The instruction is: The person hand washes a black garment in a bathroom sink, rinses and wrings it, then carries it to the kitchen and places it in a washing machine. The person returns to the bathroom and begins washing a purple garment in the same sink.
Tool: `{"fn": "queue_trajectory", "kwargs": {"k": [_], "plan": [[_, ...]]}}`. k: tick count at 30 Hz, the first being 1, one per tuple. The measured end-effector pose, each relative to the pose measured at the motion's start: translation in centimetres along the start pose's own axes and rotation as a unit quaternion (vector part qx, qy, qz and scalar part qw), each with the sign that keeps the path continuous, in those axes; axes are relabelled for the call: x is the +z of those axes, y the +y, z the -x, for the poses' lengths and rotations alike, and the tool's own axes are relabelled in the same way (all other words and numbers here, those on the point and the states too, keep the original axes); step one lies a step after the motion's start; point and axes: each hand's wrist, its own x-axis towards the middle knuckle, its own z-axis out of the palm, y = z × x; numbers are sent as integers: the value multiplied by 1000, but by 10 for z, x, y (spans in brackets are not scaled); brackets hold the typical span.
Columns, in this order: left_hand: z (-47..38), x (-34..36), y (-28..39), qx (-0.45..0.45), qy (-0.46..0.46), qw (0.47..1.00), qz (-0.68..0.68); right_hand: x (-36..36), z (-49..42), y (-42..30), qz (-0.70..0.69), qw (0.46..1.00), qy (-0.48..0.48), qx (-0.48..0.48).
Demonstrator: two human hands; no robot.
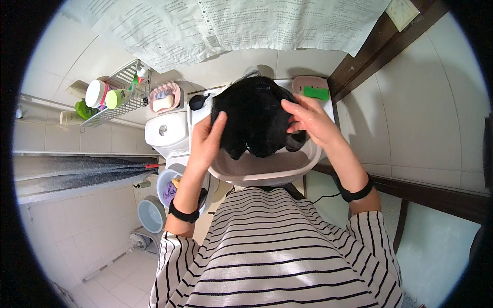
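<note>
Wet black cloth [254,115] is spread over a pale plastic basin [265,175] that rests on the sink. My left hand [209,138] is at the cloth's left edge, thumb on its face and fingers hidden behind it. At the right edge, my right hand [308,117] has its thumb and fingers around the fabric, and the skin looks wet. A dark loop or fold of cloth hangs below that hand into the basin. The basin's far part is hidden under the cloth.
A green sponge [316,93] lies on a pink dish at right. Left are a soap dish [165,96], a wire rack [127,82] of bottles, a toilet tank [166,129], a bucket [163,181] with purple cloth and a blue basin [151,215]. Printed sheeting [246,23] hangs ahead.
</note>
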Motion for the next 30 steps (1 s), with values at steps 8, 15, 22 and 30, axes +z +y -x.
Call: {"fn": "queue_trajectory", "kwargs": {"k": [8, 15, 22, 30], "plan": [[-18, 37, 8, 207, -82, 968, -115, 45, -2, -16, 268, 920, -14, -286], [-20, 18, 46, 171, -154, 973, -8, 19, -22, -39, 336, 900, -130, -245], [-34, 0, -5, 228, -13, 973, -12, 39, -7, -46, 131, 979, -20, -155], [0, -2, -95, -138, -139, 973, 125, 55, 29, -95, -85, 973, 39, -210]]}}
